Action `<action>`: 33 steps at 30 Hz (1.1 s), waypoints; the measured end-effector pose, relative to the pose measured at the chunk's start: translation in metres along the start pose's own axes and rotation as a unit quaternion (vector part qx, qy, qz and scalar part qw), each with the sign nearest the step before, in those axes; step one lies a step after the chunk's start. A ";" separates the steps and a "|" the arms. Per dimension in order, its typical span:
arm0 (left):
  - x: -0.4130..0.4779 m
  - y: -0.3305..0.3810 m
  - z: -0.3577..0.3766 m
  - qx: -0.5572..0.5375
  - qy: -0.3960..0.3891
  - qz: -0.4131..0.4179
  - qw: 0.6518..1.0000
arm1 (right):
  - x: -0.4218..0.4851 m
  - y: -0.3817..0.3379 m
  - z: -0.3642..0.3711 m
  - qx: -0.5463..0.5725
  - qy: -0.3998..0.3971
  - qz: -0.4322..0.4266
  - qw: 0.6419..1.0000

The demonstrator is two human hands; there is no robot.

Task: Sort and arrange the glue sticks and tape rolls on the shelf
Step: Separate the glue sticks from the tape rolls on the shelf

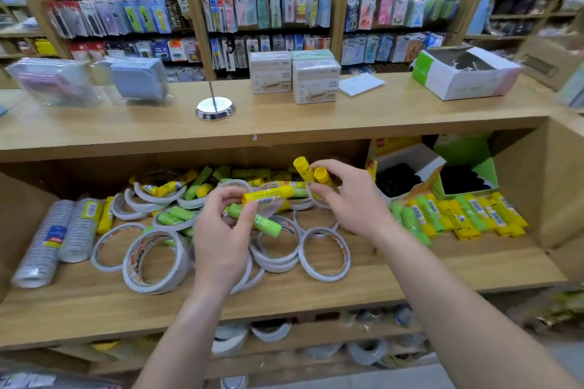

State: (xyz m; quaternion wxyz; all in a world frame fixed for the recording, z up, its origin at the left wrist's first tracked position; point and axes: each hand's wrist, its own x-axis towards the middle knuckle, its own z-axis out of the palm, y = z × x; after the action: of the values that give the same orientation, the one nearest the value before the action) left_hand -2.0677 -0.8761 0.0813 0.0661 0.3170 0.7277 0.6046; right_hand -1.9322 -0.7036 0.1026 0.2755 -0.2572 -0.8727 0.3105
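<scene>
My left hand (221,230) pinches a yellow stick (268,194) plus a green stick (259,221), right hand (350,199) grips two more yellow ones (311,172) — bare shelf (458,259) near-right.

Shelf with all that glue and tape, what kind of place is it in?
Most likely a stationery shop. Glue sticks and tape rolls lie in heaps on the wooden shelf, and the racks behind are full of packets of small goods in rows, as if for sale.
</scene>
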 end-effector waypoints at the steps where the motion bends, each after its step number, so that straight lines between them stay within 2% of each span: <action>1: -0.006 0.006 0.014 0.000 -0.027 0.013 1.000 | -0.015 0.010 -0.012 -0.002 0.012 0.014 1.000; 4: -0.021 0.021 0.071 -0.002 -0.120 0.023 0.993 | -0.059 0.048 -0.059 -0.046 0.065 0.068 0.994; 6: -0.027 0.025 0.118 0.001 -0.179 0.016 0.984 | -0.084 0.077 -0.095 -0.096 0.095 0.136 0.981; 8: -0.028 0.025 0.153 0.004 -0.232 -0.009 0.973 | -0.092 0.102 -0.117 -0.151 0.072 0.202 0.965; 10: -0.030 0.026 0.184 0.031 -0.268 -0.022 0.963 | -0.092 0.119 -0.131 -0.180 0.013 0.240 0.954; 12: -0.031 0.024 0.206 0.088 -0.263 0.011 0.961 | -0.083 0.130 -0.131 -0.173 -0.017 0.245 0.954; 15: -0.036 0.023 0.226 0.150 -0.218 0.062 0.963 | -0.071 0.138 -0.119 -0.151 0.006 0.236 0.960; 20: -0.042 0.025 0.242 0.173 -0.183 0.062 0.966 | -0.086 0.158 -0.097 -0.125 0.080 0.206 0.967; 25: -0.046 0.024 0.247 0.143 -0.120 0.077 0.979 | -0.113 0.159 -0.085 -0.125 0.099 0.144 0.977; 29: -0.045 0.019 0.235 0.144 -0.144 0.123 0.971 | -0.113 0.154 -0.079 -0.211 0.076 0.111 0.968; 33: -0.057 0.017 0.204 0.155 -0.181 0.146 0.960 | -0.107 0.152 -0.076 -0.270 0.035 0.127 0.954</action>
State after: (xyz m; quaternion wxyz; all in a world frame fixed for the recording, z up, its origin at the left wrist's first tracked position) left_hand -1.9185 -0.7348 0.0276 0.0578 0.5304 0.7343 0.4197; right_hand -1.7652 -0.6373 0.0142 0.1848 -0.4417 -0.8736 0.0867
